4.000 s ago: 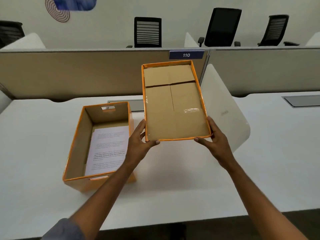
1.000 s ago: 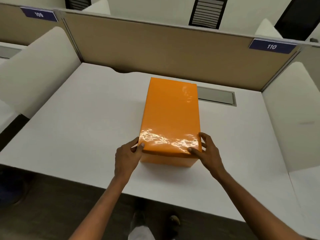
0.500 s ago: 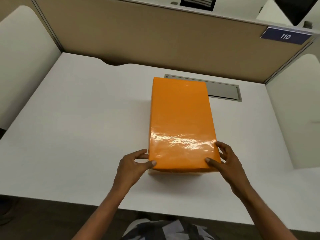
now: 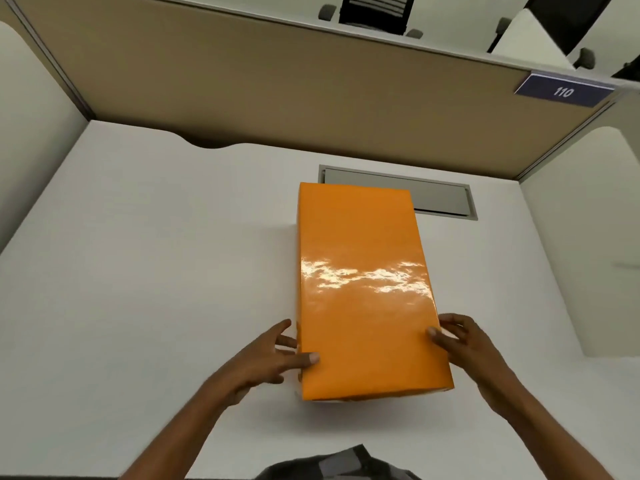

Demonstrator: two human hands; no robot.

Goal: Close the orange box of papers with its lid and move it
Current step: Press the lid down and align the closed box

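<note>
A: Orange box [image 4: 367, 292] — is it closed?

B: Yes, as far as I can see. The glossy lid [image 4: 360, 237] covers the whole top and no papers show. Only a thin strip of the box's near wall peeks out beneath the lid's near edge, so I judge the lid is seated, or very close to it.

A: And where does the box sit?

B: On the white desk [image 4: 138, 271], long axis running away from the person. The far end of the box lies just in front of the grey cable hatch [image 4: 443, 199], overlapping the hatch's left part in this view. The near end is close to the person's side of the desk.

A: The hands?

B: Both are at the near end of the box, one on each long side. The left hand [image 4: 266, 362] has its fingers spread along the left wall, with the thumb lying on top of the lid near the corner. The right hand [image 4: 464, 344] is likewise open, thumb tip on the lid's right edge, fingers curled against the right wall. Neither pinches anything; they bracket the box.

A: So what remains?

B: The closing looks done. The move is what is left; whether the box is lifted off the desk I cannot tell.
</note>
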